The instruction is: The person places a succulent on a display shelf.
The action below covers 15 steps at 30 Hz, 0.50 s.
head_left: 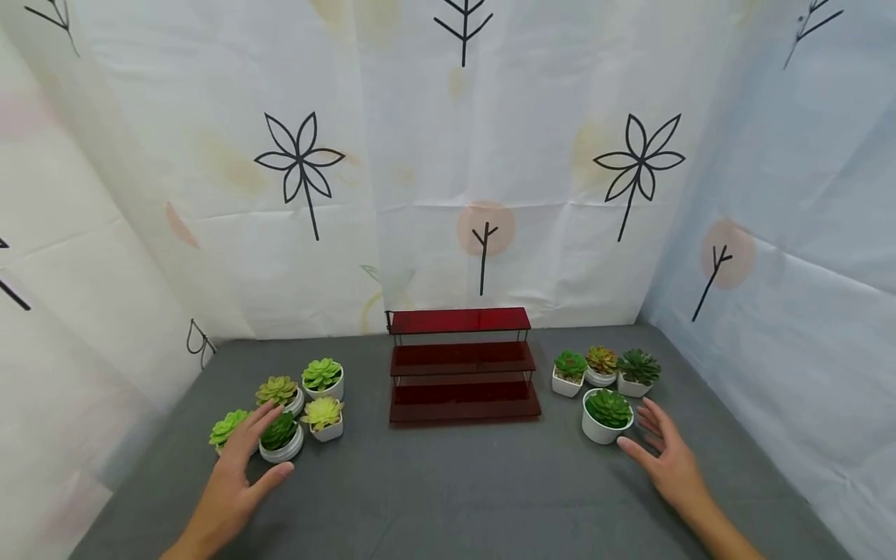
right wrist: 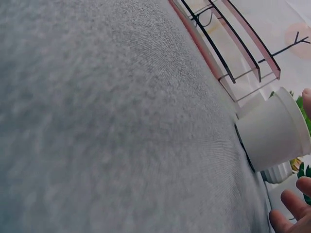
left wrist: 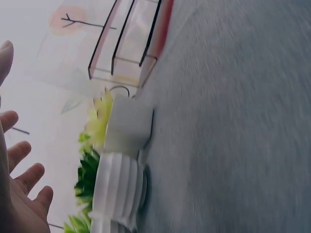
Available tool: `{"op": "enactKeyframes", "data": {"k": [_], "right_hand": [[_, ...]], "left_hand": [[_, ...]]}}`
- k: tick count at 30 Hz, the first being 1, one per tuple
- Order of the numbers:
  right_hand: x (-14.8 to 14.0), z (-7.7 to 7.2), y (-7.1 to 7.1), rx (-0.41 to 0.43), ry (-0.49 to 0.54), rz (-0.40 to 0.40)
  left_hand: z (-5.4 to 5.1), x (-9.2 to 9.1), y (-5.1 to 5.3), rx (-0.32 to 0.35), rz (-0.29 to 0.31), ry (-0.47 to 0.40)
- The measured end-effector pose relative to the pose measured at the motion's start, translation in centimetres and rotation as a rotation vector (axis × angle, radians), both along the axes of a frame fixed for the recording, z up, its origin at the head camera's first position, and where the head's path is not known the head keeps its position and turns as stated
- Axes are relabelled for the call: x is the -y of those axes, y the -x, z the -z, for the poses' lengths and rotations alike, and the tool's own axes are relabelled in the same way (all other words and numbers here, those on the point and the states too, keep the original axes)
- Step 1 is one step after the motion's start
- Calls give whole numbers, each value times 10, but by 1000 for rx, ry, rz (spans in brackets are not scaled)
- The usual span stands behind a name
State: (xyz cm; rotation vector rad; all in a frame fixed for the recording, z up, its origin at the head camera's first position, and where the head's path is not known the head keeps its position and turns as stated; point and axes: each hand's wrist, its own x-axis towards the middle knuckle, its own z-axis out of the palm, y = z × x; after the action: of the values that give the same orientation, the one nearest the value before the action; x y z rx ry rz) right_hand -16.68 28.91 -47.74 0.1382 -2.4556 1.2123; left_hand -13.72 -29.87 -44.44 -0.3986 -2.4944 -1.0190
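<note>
My left hand point(head_left: 234, 482) hovers at the left group of potted succulents, fingers spread and holding nothing. Nearest it is a dark green succulent in a ribbed white pot point(left wrist: 119, 187); a yellow-green succulent in a square white pot point(head_left: 324, 417) stands just right of that. Partly behind the fingers is a light green succulent point(head_left: 227, 426). On the right, my right hand point(head_left: 668, 463) is beside a green succulent in a round white pot point(head_left: 603, 426), thumb and fingers apart around its near right side. Whether it touches the pot cannot be told.
A three-tier dark red shelf point(head_left: 463, 367) stands at the middle back, its tiers bare. Behind the right pot are several more succulents, one dark green point(head_left: 638, 365). A patterned white cloth point(head_left: 420, 171) walls the back and sides of the grey table point(head_left: 448, 498).
</note>
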Motion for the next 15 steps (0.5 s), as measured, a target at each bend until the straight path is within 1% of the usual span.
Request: {"op": "enactKeyframes", "data": {"k": [2, 5, 8, 11, 14, 15], "right_hand": [[1, 0, 3, 25, 7, 3], [3, -2, 9, 87, 16, 12], [5, -2, 14, 129, 49, -1], [7, -3, 19, 128, 61, -18], [9, -3, 23, 101, 60, -38], [9, -2, 25, 100, 62, -43]], "left_hand": [[-1, -6, 3, -13, 18, -25], [-2, -15, 6, -44, 44, -44], [-1, -21, 10, -67, 71, -65], [-1, -27, 14, -74, 93, -84], [-4, -34, 17, -56, 101, -108], [-4, -36, 19, -66, 105, -119]]}}
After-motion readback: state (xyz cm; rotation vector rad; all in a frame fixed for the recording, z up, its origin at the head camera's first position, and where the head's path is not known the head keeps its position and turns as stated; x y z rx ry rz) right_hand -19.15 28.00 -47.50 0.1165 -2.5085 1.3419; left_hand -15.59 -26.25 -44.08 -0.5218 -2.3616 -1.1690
